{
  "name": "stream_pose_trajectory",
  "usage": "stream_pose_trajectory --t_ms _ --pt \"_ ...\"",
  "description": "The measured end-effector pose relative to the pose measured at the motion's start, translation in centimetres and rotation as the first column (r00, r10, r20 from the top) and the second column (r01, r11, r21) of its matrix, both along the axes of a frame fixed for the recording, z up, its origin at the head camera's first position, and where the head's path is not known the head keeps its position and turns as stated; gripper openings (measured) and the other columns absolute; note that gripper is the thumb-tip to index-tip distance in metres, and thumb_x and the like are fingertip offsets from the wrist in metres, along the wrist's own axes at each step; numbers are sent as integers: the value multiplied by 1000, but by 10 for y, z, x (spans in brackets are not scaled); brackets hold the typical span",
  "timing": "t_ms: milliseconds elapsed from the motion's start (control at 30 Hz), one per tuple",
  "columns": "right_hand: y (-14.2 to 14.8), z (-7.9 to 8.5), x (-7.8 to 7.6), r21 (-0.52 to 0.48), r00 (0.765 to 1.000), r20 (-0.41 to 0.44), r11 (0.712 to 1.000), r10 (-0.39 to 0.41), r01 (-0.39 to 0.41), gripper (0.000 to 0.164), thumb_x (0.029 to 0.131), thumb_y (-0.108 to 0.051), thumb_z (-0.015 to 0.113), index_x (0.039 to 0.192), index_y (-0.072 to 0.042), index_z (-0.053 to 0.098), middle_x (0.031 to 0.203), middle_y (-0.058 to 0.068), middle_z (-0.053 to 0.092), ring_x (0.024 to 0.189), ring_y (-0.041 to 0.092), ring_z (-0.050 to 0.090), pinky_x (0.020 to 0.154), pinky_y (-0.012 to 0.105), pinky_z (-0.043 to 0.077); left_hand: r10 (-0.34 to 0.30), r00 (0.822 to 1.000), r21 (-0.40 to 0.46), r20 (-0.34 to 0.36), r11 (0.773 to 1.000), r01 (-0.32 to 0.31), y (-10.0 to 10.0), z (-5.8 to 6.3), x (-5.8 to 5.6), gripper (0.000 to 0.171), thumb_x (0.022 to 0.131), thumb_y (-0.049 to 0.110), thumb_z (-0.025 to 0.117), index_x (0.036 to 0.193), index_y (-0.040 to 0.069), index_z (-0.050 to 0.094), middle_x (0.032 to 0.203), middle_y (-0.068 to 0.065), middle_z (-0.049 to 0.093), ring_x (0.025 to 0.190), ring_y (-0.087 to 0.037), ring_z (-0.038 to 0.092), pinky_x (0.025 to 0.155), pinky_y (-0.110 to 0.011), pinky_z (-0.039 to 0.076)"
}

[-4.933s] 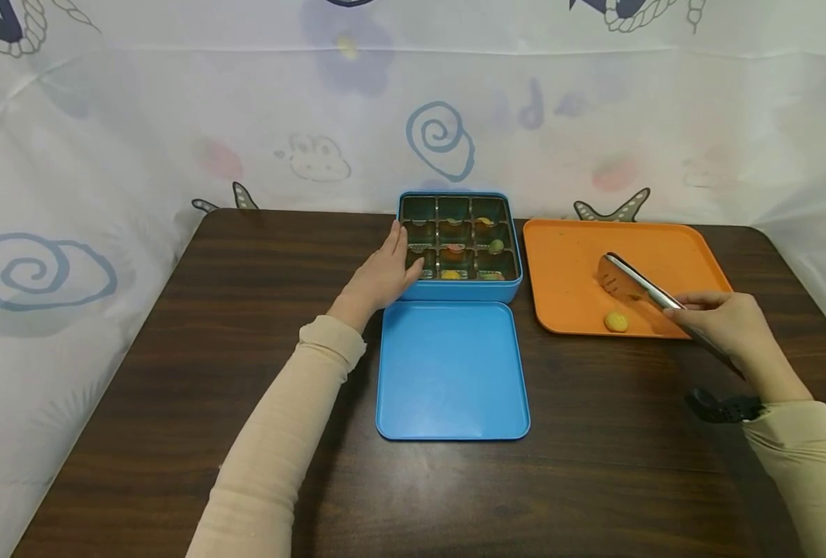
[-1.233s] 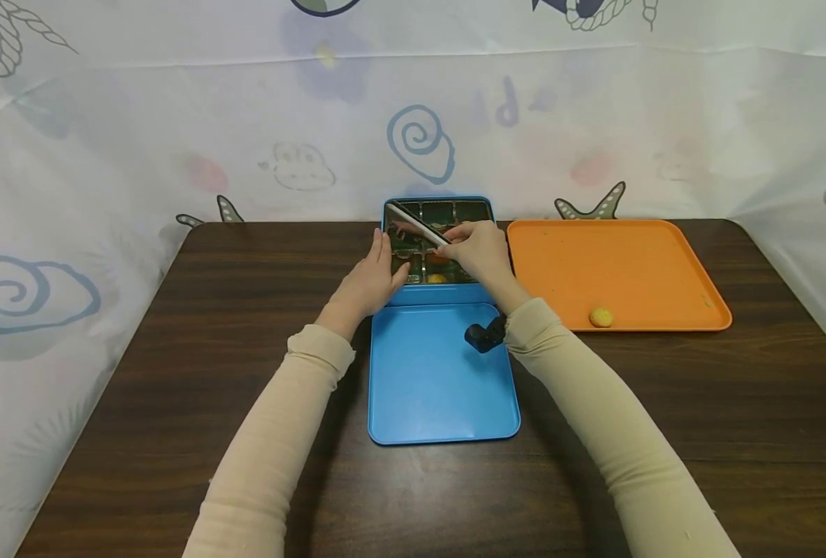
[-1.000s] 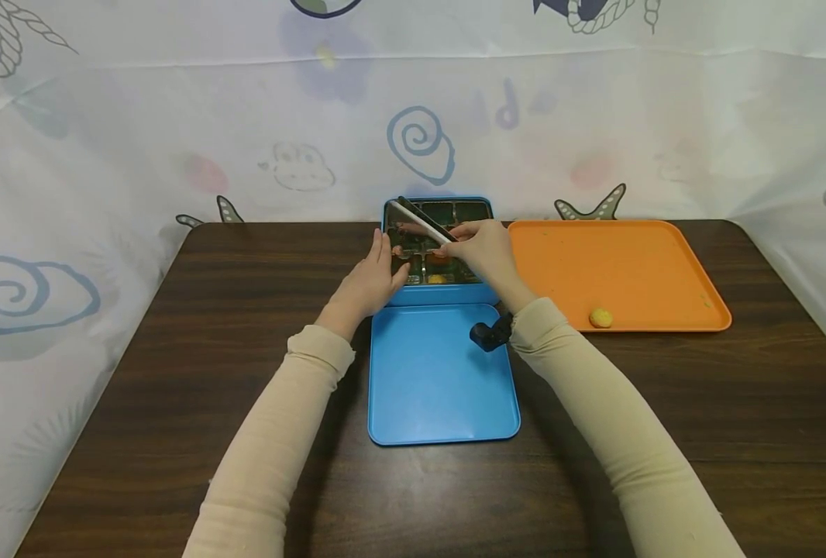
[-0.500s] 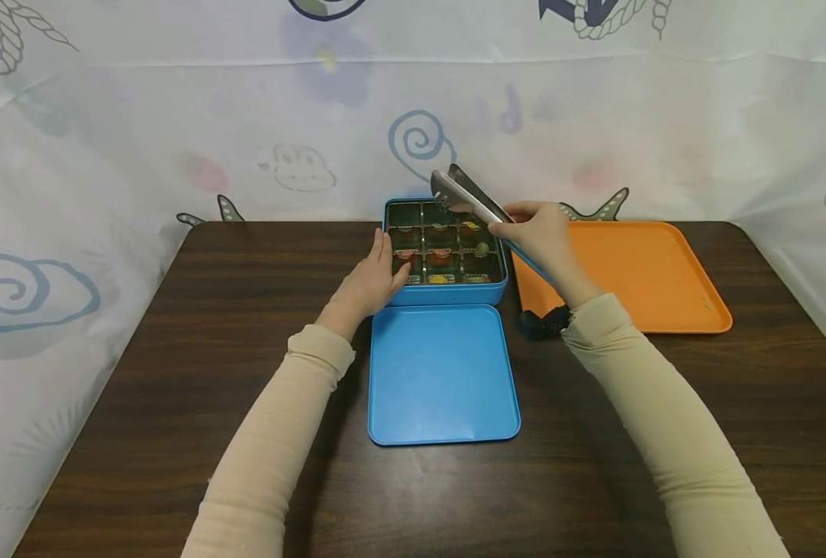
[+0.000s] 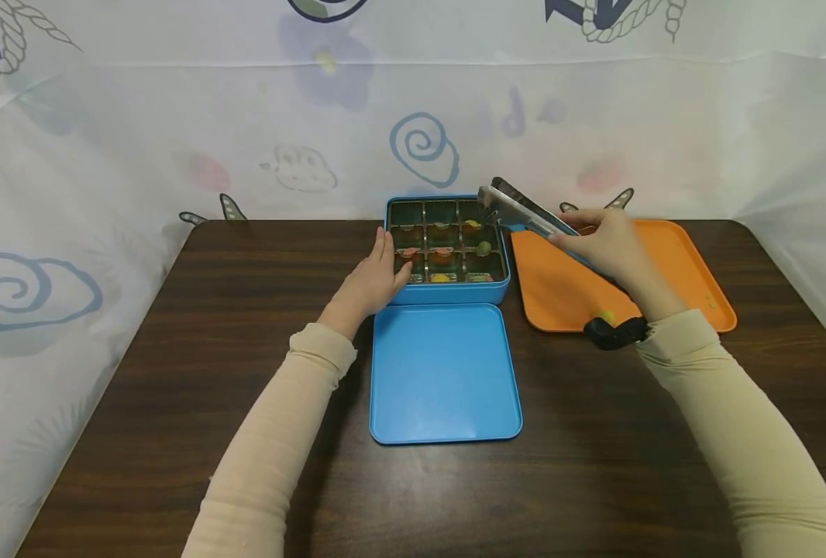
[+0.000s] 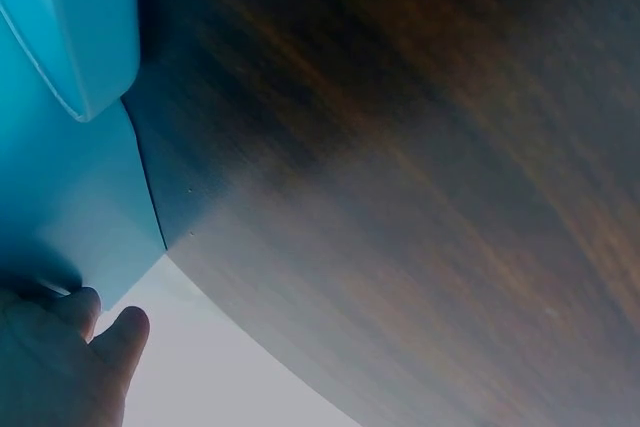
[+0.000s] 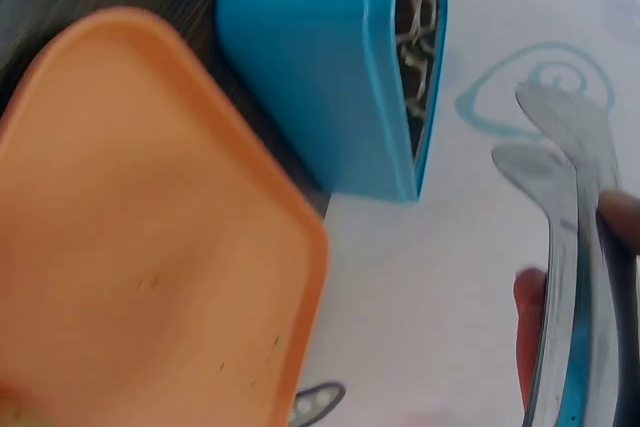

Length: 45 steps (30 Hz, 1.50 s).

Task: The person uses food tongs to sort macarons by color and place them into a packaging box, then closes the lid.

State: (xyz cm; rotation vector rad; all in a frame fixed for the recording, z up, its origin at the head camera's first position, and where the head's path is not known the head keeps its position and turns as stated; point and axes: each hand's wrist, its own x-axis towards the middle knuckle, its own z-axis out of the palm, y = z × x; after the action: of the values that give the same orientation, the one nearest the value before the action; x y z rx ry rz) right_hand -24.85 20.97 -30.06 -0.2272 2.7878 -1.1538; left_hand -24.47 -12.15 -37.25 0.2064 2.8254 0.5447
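In the head view my left hand rests with straight fingers along the left side of the blue box. Its dark insert is split into several compartments, some holding small pieces; a green one and a yellow one show. My right hand grips metal tongs, raised over the gap between the box and the orange tray. In the right wrist view the tips of the tongs are slightly apart, with nothing between them. A yellow round piece on the tray is partly hidden by the wrist strap.
A flat blue lid lies in front of the box on the dark wooden table. Behind the table's far edge hangs a patterned white cloth. A black strap is on the right wrist.
My right hand brought the tongs from the tray into the box, then lifted them out and moved right toward the tray. The left hand stays at the box's side.
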Motion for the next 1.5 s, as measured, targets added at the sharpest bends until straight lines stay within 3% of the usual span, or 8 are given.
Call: stream_pose_trajectory --t_ms 200,367,733,967,1367,1500 --pt "15 -2 4 90 997 48 993 68 -72 60 87 -49 63 133 -11 56 135 19 54 115 33 53 83 41 51 1 1000 5 -2 1000 -1 0 2 0 75 102 47 26 151 5 -12 160 -11 -16 138 -36 37 113 -45 35" --pt "17 -7 6 115 988 104 985 117 -129 57 86 -50 63 129 -13 60 127 16 62 112 29 58 89 45 50 -1 1000 4 2 1000 1 0 3 1 76 101 48 26 151 5 -12 160 -10 -17 139 -36 35 113 -45 34" --pt "11 -9 8 118 979 100 974 180 -191 42 89 -35 65 124 -12 64 122 14 66 109 28 60 92 47 49 -1 1000 9 5 1000 1 1 1 2 75 102 47 26 151 5 -12 159 -10 -17 139 -35 35 114 -45 33" --pt "5 -12 7 136 974 59 965 220 -226 33 89 -25 66 119 -10 68 114 14 69 98 24 63 85 43 50 1 1000 5 7 1000 -1 0 1 4 75 102 47 26 151 6 -13 160 -11 -17 140 -36 33 114 -47 32" --pt "0 -17 3 160 978 46 965 205 -209 31 91 -21 63 120 -9 67 118 17 67 102 30 63 87 47 50 7 1000 8 -2 1000 -7 1 -1 3 75 102 47 26 151 6 -12 160 -10 -16 141 -36 31 116 -46 30" --pt "-2 -17 2 176 980 24 965 195 -196 29 91 -21 63 117 -10 68 115 16 68 97 28 64 81 42 51 7 1000 7 6 1000 -7 1 -1 3 75 102 48 25 151 6 -13 160 -10 -17 143 -36 27 117 -47 28"
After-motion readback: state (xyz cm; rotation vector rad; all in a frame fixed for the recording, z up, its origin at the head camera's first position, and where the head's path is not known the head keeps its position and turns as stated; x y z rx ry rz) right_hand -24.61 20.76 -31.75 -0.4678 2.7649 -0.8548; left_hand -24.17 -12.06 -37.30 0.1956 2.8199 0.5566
